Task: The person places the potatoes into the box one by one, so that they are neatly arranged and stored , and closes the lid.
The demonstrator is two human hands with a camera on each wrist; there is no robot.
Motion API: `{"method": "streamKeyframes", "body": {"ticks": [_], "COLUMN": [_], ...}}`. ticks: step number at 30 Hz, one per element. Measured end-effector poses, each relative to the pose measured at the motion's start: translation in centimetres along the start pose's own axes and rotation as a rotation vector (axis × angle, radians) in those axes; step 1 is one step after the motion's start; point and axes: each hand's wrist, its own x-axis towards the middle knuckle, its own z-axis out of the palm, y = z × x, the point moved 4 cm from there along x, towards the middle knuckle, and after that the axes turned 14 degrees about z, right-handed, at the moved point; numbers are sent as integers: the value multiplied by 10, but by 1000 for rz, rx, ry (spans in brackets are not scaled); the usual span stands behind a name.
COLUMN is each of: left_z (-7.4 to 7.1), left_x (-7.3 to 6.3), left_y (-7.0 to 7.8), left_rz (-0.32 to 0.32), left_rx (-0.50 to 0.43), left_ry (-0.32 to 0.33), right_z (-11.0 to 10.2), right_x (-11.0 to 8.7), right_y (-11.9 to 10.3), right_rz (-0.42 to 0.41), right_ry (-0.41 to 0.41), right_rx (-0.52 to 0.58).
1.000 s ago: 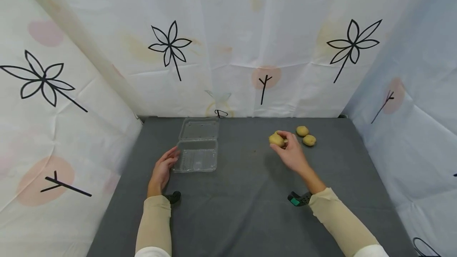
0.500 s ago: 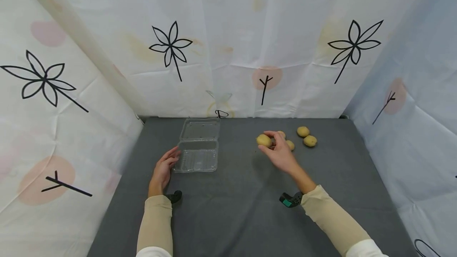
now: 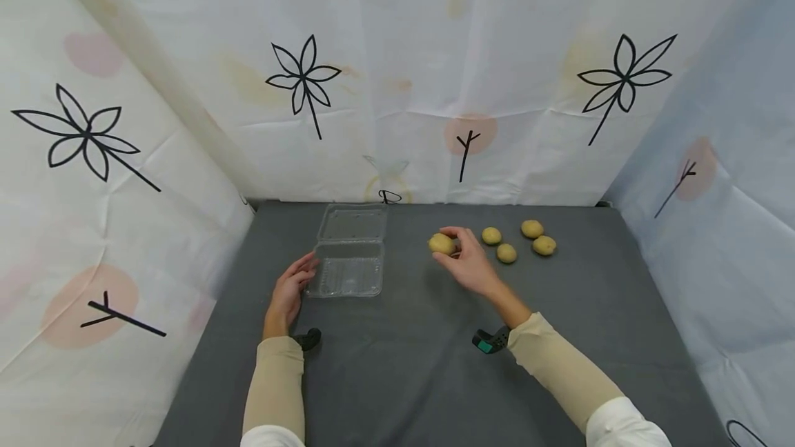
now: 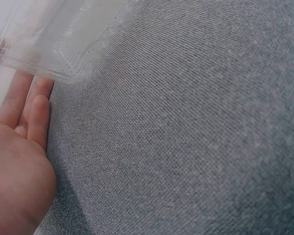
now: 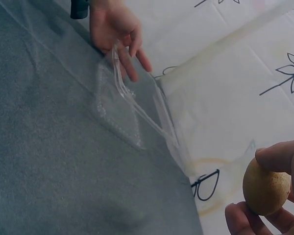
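In the head view, my right hand (image 3: 468, 264) pinches a small yellow potato (image 3: 442, 244) between thumb and fingers, raised over the grey cloth. The right wrist view shows the same potato (image 5: 265, 188) close up, smooth and oval. A clear plastic clamshell container (image 3: 348, 269) lies with its lid (image 3: 352, 222) folded back toward the far wall. At the container's left side rests my left hand (image 3: 290, 292), fingers extended and touching the wall. Those fingers (image 4: 36, 105) reach up along the container's edge (image 4: 63, 73) in the left wrist view, partly hidden behind the plastic.
Several more potatoes lie loose at the back right, among them one potato (image 3: 506, 253) nearest the right hand and another (image 3: 544, 245) farthest right. Grey cloth (image 3: 397, 364) covers the table. Patterned white curtains (image 3: 397, 88) stand at the back and both sides.
My right hand has carried the potato leftward, toward the container, uncovering two potatoes that it hid before. The left hand has stayed at the container's side.
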Motion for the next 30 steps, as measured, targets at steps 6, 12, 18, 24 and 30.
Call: {"method": "streamKeyframes", "body": {"ticks": [6, 12, 18, 24, 30], "left_z": [-3, 2, 4, 1, 3], "left_x": [-2, -7, -8, -2, -6], "left_y": [-3, 10, 11, 3, 13], "left_rz": [-19, -17, -15, -11, -36], "left_rx": [-3, -2, 4, 6, -18], "left_ry": [2, -15, -27, -1, -9], "right_z": [17, 34, 51, 69, 85], "right_x": [2, 5, 8, 8, 10], "right_y": [-2, -5, -8, -9, -7], "right_rz": [9, -15, -97, -146, -158], "right_ry": [-11, -30, -40, -70, -59], "right_rx": [-12, -10, -12, 9, -5]}}
